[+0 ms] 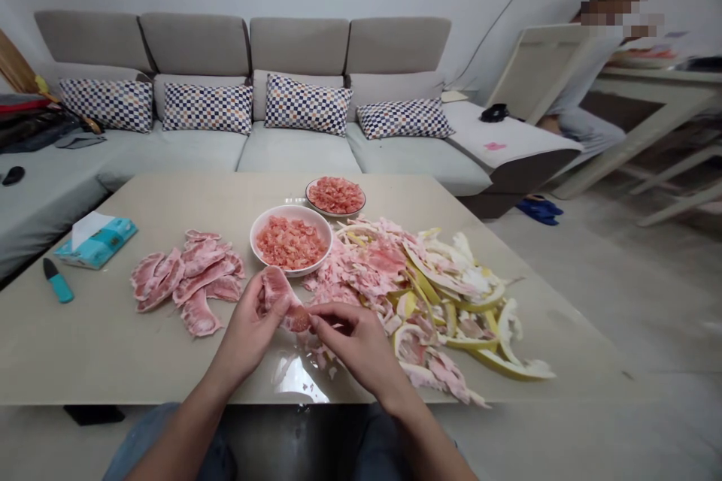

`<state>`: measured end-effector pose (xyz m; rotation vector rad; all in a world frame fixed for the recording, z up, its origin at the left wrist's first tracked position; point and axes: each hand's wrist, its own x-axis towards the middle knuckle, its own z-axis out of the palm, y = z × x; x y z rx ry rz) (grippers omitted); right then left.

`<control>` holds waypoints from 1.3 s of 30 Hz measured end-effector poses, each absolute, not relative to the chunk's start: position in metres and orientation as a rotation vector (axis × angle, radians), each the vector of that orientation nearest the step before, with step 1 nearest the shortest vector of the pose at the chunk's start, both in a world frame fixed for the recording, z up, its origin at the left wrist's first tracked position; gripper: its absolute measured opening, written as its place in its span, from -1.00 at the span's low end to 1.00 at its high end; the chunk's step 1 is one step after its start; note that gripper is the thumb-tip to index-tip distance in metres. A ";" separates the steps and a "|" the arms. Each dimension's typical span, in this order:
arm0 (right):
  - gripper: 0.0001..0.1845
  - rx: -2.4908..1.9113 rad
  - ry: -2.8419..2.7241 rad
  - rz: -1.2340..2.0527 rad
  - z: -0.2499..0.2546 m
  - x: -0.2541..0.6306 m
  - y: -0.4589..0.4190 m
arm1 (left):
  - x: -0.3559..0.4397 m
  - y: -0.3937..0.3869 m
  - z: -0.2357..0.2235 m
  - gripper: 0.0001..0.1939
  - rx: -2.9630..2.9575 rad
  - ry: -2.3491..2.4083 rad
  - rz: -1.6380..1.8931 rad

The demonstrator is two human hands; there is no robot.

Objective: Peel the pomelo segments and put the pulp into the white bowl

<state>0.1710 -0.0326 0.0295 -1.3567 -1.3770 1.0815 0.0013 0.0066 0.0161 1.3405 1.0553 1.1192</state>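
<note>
My left hand (255, 323) is closed round a pink pomelo segment (277, 287), thumb along its side. At the segment's lower right end, where orange-red pulp shows, my right hand (350, 334) pinches with thumb and forefinger. Just beyond stands a white bowl (256, 252) holding loose pomelo pulp (290, 243). Left of it lies a pile of pomelo segments (206, 270) still in their pale skins. Pink membrane scraps (353, 274) and thick yellow-white peels (479, 342) are heaped to the right of my hands.
A dark-rimmed plate (338, 214) of pulp sits behind the bowl. A tissue pack (98, 244) and a turquoise-handled knife (58, 282) lie at the table's left. Behind the table (169, 372) is a grey sofa (298, 146). A person (590, 101) sits at the far right.
</note>
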 end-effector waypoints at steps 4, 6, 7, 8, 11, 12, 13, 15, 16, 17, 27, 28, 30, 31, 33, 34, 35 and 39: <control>-0.82 -1.421 -1.351 1.049 0.022 0.170 -0.031 | 0.005 0.003 0.023 -0.64 1.463 1.156 1.139; -0.81 -1.436 -1.412 0.982 0.021 0.170 -0.031 | 0.006 0.000 0.027 -0.66 1.501 1.169 1.116; -0.81 -1.435 -1.457 0.956 0.020 0.171 -0.031 | 0.006 -0.001 0.029 -0.65 1.511 1.161 1.103; -0.80 -1.432 -1.503 0.938 0.020 0.171 -0.031 | 0.006 -0.001 0.030 -0.65 1.514 1.144 1.096; -0.79 -1.401 -1.579 0.903 0.022 0.174 -0.031 | 0.004 -0.002 0.030 -0.61 1.500 1.066 1.055; -0.80 -1.388 -1.573 0.906 0.023 0.174 -0.031 | 0.004 -0.001 0.030 -0.60 1.500 1.043 1.033; -0.80 -1.372 -1.559 0.926 0.024 0.175 -0.030 | 0.003 -0.001 0.029 -0.60 1.503 1.025 1.008; -0.82 -1.335 -1.519 1.029 0.025 0.177 -0.030 | 0.003 -0.001 0.028 -0.59 1.517 1.007 0.973; -0.82 -1.318 -1.497 1.100 0.026 0.178 -0.030 | 0.002 -0.001 0.028 -0.59 1.520 1.006 0.969; -0.82 -1.305 -1.476 1.166 0.026 0.178 -0.030 | 0.002 0.000 0.027 -0.59 1.518 1.007 0.967; -0.84 -1.283 -1.484 1.291 0.029 0.180 -0.032 | -0.001 0.000 0.025 -0.57 1.540 0.998 0.955; -0.85 -1.288 -1.487 1.299 0.029 0.180 -0.032 | -0.001 -0.001 0.025 -0.57 1.555 0.996 0.944; -0.85 -1.305 -1.501 1.322 0.030 0.180 -0.032 | -0.003 -0.001 0.025 -0.56 1.583 0.982 0.914; -0.85 -1.312 -1.508 1.332 0.030 0.180 -0.033 | -0.004 -0.001 0.025 -0.56 1.594 0.973 0.900; -0.85 -1.316 -1.517 1.352 0.030 0.179 -0.034 | -0.005 -0.001 0.026 -0.56 1.616 0.957 0.870; -0.85 -1.311 -1.521 1.356 0.029 0.178 -0.034 | -0.006 -0.001 0.027 -0.55 1.628 0.953 0.853; -0.85 -1.306 -1.526 1.353 0.029 0.177 -0.034 | -0.006 -0.002 0.027 -0.53 1.640 0.952 0.836; -0.87 -1.302 -1.548 1.333 0.026 0.176 -0.033 | -0.008 -0.001 0.030 -0.48 1.671 0.951 0.758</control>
